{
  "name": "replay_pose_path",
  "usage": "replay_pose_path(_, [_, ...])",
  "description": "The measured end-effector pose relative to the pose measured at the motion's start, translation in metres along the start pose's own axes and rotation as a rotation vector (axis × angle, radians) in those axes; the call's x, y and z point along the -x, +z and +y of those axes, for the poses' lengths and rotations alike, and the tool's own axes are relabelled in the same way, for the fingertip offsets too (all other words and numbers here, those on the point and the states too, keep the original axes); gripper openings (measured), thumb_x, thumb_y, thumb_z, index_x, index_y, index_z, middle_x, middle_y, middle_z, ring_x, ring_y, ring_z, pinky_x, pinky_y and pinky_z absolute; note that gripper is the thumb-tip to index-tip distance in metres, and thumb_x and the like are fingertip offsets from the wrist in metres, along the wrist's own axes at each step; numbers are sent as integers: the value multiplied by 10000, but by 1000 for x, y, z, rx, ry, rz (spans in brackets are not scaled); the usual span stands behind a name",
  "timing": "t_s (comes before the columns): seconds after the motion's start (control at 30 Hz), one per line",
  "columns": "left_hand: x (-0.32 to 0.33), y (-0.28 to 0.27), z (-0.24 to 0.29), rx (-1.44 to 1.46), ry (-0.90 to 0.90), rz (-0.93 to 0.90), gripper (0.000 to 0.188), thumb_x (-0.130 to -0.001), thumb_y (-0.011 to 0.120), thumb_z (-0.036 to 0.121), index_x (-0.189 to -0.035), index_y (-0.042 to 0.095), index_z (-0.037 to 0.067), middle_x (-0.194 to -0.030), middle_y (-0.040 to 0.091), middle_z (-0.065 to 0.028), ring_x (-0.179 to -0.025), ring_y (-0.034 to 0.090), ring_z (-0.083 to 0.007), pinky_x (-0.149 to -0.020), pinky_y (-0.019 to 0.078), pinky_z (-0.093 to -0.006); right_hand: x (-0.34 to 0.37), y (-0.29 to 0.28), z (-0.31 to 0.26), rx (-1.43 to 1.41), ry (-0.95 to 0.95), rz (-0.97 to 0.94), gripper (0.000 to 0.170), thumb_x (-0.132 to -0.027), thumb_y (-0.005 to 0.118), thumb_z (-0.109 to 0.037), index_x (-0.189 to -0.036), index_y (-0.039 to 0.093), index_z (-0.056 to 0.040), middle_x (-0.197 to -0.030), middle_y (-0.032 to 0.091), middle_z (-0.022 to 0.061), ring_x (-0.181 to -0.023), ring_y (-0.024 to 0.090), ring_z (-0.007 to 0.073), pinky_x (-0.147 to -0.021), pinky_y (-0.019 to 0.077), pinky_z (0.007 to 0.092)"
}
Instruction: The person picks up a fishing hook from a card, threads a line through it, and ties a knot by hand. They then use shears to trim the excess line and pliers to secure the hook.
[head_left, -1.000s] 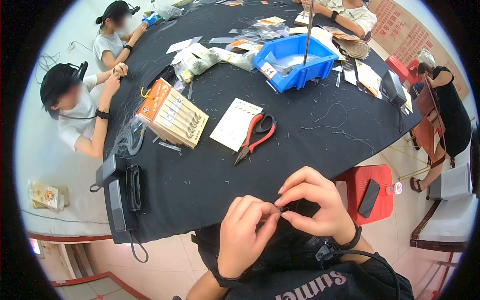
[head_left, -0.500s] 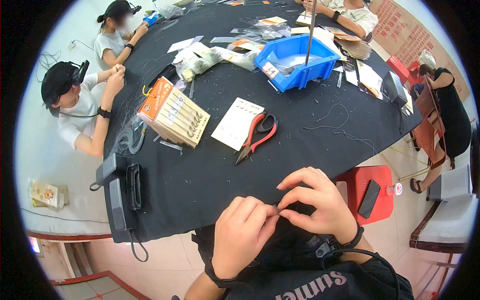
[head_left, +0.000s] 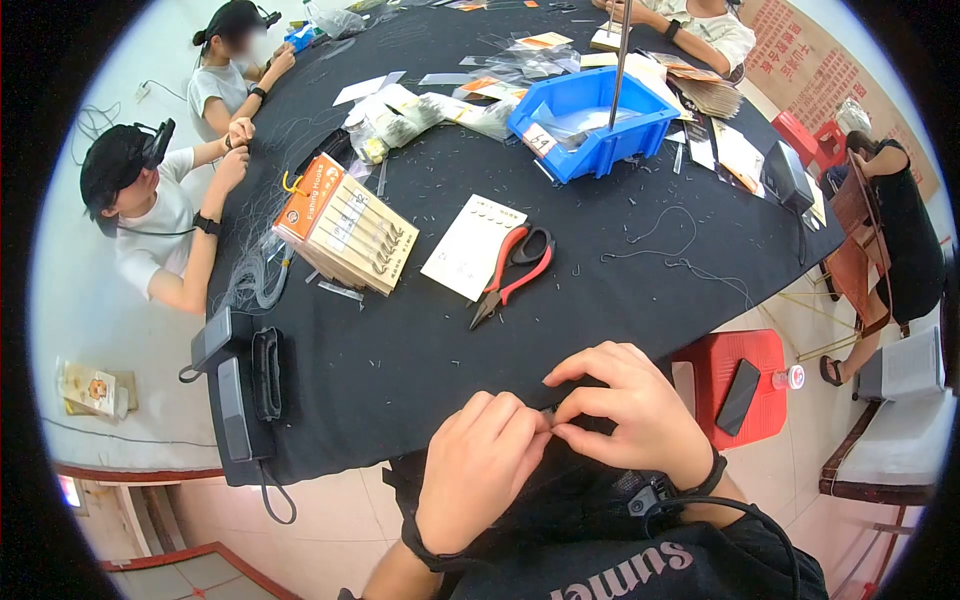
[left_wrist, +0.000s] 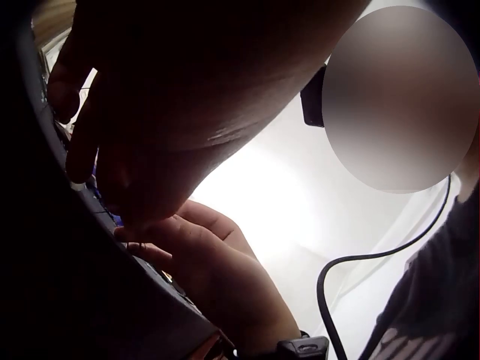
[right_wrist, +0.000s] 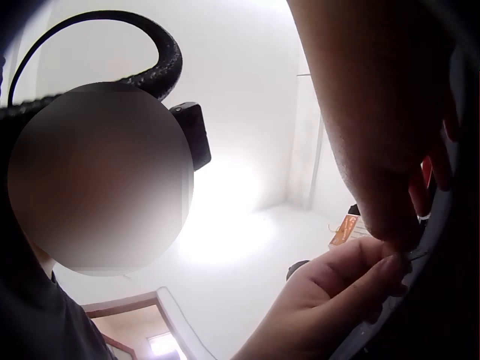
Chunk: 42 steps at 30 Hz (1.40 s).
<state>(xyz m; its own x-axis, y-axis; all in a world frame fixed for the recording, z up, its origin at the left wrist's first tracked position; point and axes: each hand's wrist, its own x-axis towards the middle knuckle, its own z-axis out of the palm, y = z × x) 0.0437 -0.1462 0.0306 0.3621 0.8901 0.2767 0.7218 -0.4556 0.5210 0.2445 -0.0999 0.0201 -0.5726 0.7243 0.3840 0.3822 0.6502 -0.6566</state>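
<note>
Both hands meet above the lap at the table's near edge. My left hand (head_left: 470, 475) pinches a tiny dark fishing hook (left_wrist: 141, 246) with its thumb and forefinger, mostly hidden by the fingertips. Opposite it, my right hand (head_left: 635, 420) pinches at the same spot with thumb and forefinger, its other fingers arched. Thin line shows by the fingers in the left wrist view. Beyond the hands lie red-handled pliers (head_left: 515, 272), partly on a white card (head_left: 468, 250) with a row of small hooks. To their left stands a stack of carded fishing hooks (head_left: 345, 230).
A blue bin (head_left: 590, 125) stands at the back, among plastic bags and cards. Loose line (head_left: 690, 262) lies to the right, and black boxes (head_left: 240, 400) sit at the left edge. A red stool (head_left: 765, 410) bears a phone. Other people sit around the table.
The hands have shifted slightly left and their fingertips have closed together over the hook, which showed more plainly a second ago. The tabletop things have stayed put.
</note>
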Motion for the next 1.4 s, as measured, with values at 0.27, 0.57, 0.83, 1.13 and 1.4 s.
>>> replay_pose_path(0.27, [-4, -8, -1, -53, 46, -45, 154, -751, 760, 103, -815, 622, 82, -807, 551, -43, -758, 561, -239, -636, 471, -347, 1, 1, -2, -88, 70, -24, 113, -727, 762, -137, -732, 654, -102, -1009, 673, 28, -932, 619, 236, -877, 432, 385])
replay_pose_path(0.57, [-19, -19, -3, -93, 90, -32, 149, -762, 757, 124, -819, 623, 91, -803, 552, -38, -752, 564, -239, -630, 474, -350, -12, -6, 4, -200, 88, -53, 105, -751, 749, -135, -782, 655, -97, -949, 663, 18, -871, 620, 226, -853, 435, 343])
replay_pose_path(0.83, [-47, -22, -29, 26, -11, -8, 115, -814, 710, 118, -841, 620, 52, -833, 588, -91, -811, 593, -287, -663, 489, -376, -63, -29, 0, 342, -233, -85, 144, -693, 757, -113, -778, 641, -102, -881, 632, -10, -860, 611, 189, -850, 446, 356])
replay_pose_path(1.13, [-99, -40, -77, 638, -326, -94, 202, -973, 630, 202, -950, 644, 2, -874, 643, -7, -774, 582, -101, -700, 483, -271, -149, -49, 37, -191, -275, -124, 118, -808, 740, -124, -821, 657, -42, -824, 637, 62, -779, 634, 201, -753, 494, 311])
replay_pose_path(1.4, [-106, -14, -112, 1374, -403, -94, 192, -1013, 593, 263, -1044, 626, 77, -809, 533, 78, -650, 412, -9, -574, 333, -175, -175, -39, 85, -404, -194, -223, 437, -761, 839, -209, -1142, 694, -52, -1019, 684, 57, -911, 639, 170, -823, 491, 311])
